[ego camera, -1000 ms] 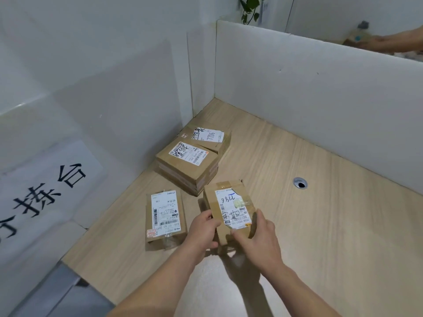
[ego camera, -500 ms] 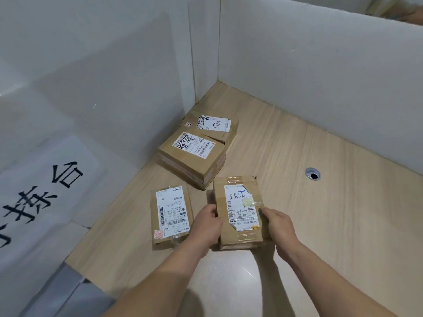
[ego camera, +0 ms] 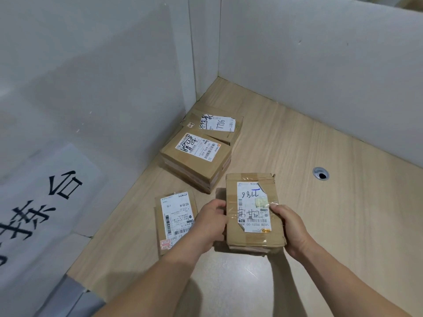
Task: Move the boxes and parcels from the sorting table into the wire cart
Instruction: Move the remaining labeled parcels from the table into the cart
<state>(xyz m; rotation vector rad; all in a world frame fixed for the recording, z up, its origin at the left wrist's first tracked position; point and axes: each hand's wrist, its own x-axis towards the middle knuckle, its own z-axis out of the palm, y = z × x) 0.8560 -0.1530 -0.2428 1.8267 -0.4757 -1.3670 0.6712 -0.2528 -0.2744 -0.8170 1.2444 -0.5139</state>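
Both hands grip one small taped cardboard box [ego camera: 254,213] from its two long sides: the left hand [ego camera: 211,225] curls its fingers against the box's left edge, and the right hand [ego camera: 291,227] wraps the right edge with the thumb lying over the torn white shipping label [ego camera: 253,207] on top. Whether the box rests on the sorting table [ego camera: 343,225] or is just lifted off it cannot be told from this view; it sits low over the pale wooden surface, near the front edge. Just left of the left hand lies a flat brown parcel [ego camera: 175,221] with a barcode label, flat on the table and partly hidden by the wrist. Farther back, toward the corner, a thicker box [ego camera: 196,162] with handwritten marks on its label sits on the wood, and behind it, touching or overlapping its far side, another box [ego camera: 216,124] lies close to the white partition wall [ego camera: 320,65]. A round metal cable hole [ego camera: 321,173] is set in the tabletop well to the right of the boxes. On the left, a white sheet with large black characters [ego camera: 39,209] is fixed to the side panel.
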